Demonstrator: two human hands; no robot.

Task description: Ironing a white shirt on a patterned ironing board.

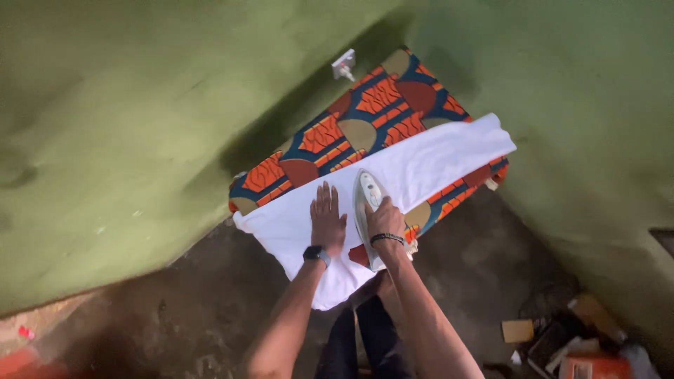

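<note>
A white cloth (pixel 421 165) lies spread across a table covered in orange, blue and olive patterned fabric (pixel 365 112). My left hand (pixel 327 221), wearing a dark wristwatch, presses flat on the cloth with fingers together. My right hand (pixel 385 219), with a bead bracelet at the wrist, grips the handle of a white clothes iron (pixel 366 198) that rests soleplate-down on the cloth just right of my left hand.
Green walls (pixel 126 126) meet in a corner behind the table, with a white wall socket and plug (pixel 343 65). The floor (pixel 210 295) is dark and rough. Boxes and clutter (pixel 569 337) lie at the lower right. My dark trouser legs show below.
</note>
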